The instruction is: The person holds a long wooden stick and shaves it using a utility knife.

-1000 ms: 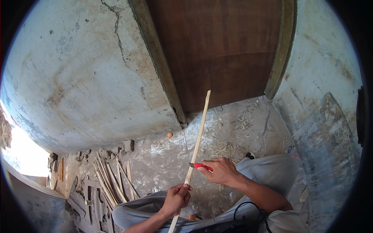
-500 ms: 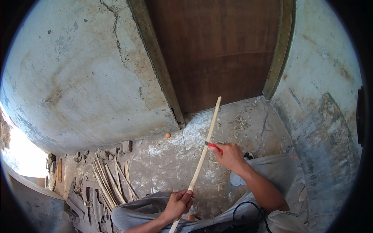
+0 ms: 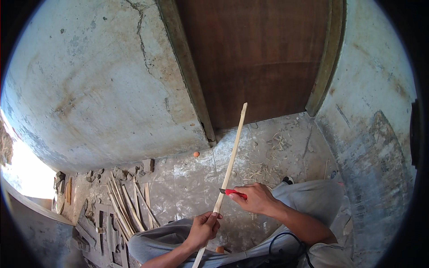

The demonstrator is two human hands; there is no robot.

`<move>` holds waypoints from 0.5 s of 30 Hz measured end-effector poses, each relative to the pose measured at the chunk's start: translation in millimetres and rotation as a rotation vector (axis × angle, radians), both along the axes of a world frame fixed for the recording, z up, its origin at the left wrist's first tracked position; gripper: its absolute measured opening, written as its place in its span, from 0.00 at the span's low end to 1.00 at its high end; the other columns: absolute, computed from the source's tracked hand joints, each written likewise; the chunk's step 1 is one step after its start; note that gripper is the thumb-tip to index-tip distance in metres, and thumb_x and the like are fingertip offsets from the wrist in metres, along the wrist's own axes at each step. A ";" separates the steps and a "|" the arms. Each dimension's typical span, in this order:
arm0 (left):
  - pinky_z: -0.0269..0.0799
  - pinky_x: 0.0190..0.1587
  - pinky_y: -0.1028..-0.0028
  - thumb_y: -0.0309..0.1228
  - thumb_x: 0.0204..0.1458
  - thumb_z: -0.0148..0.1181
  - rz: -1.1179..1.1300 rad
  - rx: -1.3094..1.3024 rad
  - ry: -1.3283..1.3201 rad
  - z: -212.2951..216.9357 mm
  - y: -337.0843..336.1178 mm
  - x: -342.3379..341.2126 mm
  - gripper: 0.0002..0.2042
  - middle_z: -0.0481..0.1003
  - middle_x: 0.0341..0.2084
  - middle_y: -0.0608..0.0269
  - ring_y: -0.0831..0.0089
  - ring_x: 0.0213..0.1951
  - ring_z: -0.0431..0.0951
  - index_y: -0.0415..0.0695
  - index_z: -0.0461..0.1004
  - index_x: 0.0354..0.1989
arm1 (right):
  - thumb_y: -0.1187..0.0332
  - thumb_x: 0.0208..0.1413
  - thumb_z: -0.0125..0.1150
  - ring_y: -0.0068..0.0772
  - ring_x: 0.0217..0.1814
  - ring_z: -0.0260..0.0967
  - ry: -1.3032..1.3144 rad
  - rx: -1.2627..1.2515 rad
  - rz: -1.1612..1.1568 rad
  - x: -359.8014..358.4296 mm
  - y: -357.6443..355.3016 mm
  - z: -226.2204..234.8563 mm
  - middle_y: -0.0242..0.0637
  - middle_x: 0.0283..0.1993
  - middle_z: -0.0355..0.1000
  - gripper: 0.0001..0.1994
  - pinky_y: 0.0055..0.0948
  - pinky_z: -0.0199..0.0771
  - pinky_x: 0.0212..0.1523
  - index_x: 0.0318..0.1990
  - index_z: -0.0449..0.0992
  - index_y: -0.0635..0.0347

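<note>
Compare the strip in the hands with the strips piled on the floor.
The held strip is one piece, tilted up toward the door; the floor strips lie in a loose fan. The left hand grips the held one and the right hand sets a red knife against it; the floor ones lie untouched. Both look pale and thin.

- My left hand (image 3: 203, 228) holds the long stick (image 3: 229, 167) low down.
- My right hand (image 3: 257, 198) is to its right, higher up.
- My knife (image 3: 232, 192) touches the stick.
- More sticks (image 3: 127, 205) lie on the floor (image 3: 192, 178), left.
</note>
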State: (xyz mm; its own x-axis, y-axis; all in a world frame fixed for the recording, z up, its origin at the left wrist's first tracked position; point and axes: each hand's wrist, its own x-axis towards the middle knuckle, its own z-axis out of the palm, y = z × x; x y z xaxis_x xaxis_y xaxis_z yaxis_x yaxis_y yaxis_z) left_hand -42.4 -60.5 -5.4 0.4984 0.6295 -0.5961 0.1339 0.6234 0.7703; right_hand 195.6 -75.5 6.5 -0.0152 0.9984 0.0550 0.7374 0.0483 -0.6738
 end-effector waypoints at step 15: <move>0.49 0.16 0.76 0.35 0.71 0.44 -0.070 0.046 0.023 11.8 -10.2 4.1 0.14 0.62 0.14 0.68 0.81 0.14 0.54 0.37 0.72 0.39 | 0.55 0.61 0.61 0.54 0.29 0.77 -0.050 0.200 -0.235 40.8 16.6 -4.5 0.49 0.28 0.78 0.16 0.44 0.76 0.31 0.42 0.83 0.59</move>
